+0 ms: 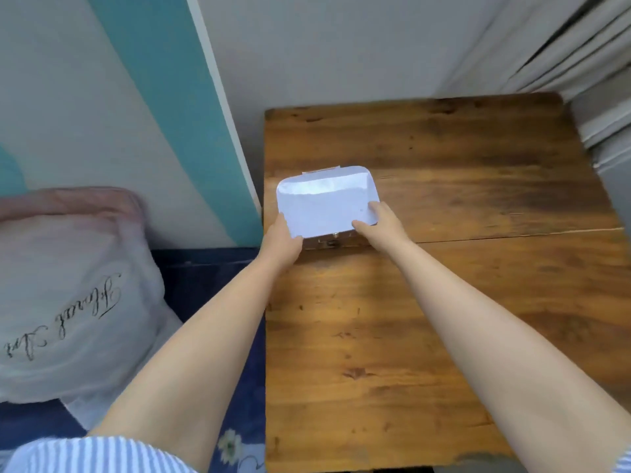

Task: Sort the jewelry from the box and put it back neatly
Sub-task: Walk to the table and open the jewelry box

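Note:
A small jewelry box with a pale, glossy lid stands near the left edge of a wooden table. Its lid is down, and a small metal clasp shows on the darker front wall. My left hand grips the box's near left corner. At the near right corner my right hand holds the box, with fingers lying over the lid. No jewelry is visible; the inside of the box is hidden.
The table's left edge runs beside a bed with a dark blue flowered cover and a pink-white pillow. A white and teal wall stands behind. Grey curtains hang at the back right.

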`<act>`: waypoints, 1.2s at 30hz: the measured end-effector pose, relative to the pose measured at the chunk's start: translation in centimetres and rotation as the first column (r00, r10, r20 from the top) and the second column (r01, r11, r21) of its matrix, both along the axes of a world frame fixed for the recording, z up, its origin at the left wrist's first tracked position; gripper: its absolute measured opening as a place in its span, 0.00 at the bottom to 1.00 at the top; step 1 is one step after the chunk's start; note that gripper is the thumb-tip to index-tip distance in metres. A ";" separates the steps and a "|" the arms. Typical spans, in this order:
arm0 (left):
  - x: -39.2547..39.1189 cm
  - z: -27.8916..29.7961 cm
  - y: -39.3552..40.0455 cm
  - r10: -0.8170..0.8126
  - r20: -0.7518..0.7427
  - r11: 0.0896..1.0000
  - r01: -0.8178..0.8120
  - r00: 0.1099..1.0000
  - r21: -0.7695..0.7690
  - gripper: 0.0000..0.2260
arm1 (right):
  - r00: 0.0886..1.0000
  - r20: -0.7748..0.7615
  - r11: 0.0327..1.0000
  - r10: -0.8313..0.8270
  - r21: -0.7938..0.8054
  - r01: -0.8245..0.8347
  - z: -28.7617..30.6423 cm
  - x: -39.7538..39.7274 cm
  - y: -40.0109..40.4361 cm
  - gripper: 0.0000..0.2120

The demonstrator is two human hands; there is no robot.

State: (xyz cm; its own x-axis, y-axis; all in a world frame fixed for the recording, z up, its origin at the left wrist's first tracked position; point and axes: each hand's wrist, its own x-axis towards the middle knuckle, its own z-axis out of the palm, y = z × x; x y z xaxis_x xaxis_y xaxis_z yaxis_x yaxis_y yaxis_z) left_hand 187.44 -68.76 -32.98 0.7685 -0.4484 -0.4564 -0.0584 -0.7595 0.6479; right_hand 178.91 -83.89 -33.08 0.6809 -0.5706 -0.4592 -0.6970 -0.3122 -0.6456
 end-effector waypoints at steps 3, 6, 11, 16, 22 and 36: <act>0.0 -1.0 0.0 0.067 -0.024 0.995 -0.069 0.997 -0.067 0.16 | 0.992 0.066 0.994 -0.110 0.032 0.108 -0.4 -0.5 0.3 0.22; -1.8 -1.1 1.2 0.085 -0.026 0.992 -0.087 0.996 -0.086 0.15 | 0.984 0.062 0.984 -0.168 0.067 0.164 -0.3 -3.0 1.3 0.20; -8.1 -0.5 4.1 0.157 -0.166 0.978 -0.177 0.974 -0.113 0.11 | 0.962 0.061 0.960 -0.266 0.113 0.258 0.1 -10.1 4.3 0.22; -16.0 0.1 7.4 0.238 -0.271 0.967 -0.253 0.933 -0.022 0.18 | 0.963 -0.002 0.943 -0.270 0.203 0.264 0.2 -19.2 7.2 0.23; -24.4 0.3 10.1 0.308 -0.321 0.948 -0.316 0.896 0.028 0.16 | 0.969 -0.018 0.926 -0.248 0.289 0.242 0.2 -27.5 10.2 0.20; -23.3 4.3 10.0 0.350 -0.069 0.901 -0.356 0.934 -0.247 0.17 | 0.860 0.297 0.896 -0.415 0.296 0.330 5.0 -25.6 8.8 0.19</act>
